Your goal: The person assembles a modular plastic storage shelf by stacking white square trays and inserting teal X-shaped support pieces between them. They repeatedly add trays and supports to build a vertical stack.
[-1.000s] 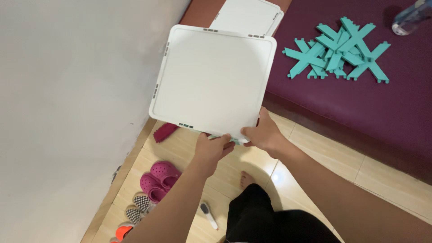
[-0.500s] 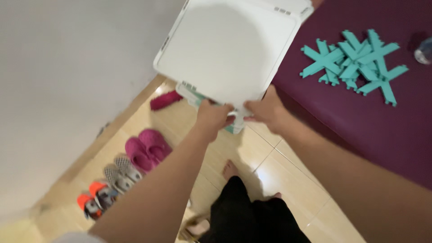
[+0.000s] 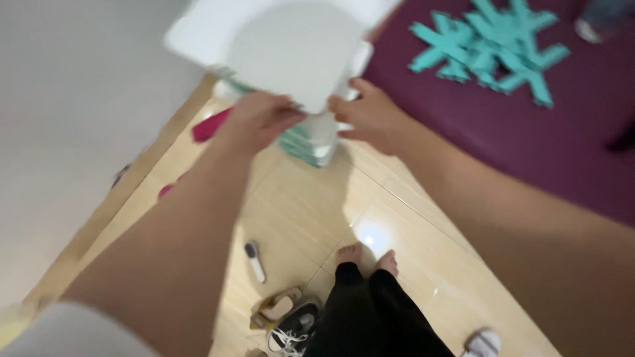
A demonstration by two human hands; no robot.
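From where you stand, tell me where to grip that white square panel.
Grip the white square panel at its near edge, coming from below, as the left hand and right hand do. It is flat, wide and thin, so two spread hands would likely steady it.

white panel [image 3: 291,46]: blurred, top cut off | stack beneath [image 3: 311,142]: partly hidden

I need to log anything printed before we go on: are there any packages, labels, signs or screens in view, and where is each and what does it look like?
None that I can make out: no package, label, sign or screen shows, and the view is blurred.
White square panel: held at its near edge by the left hand and right hand, plain surface.
Teal cross-shaped pieces: piled on the maroon surface, unmarked.
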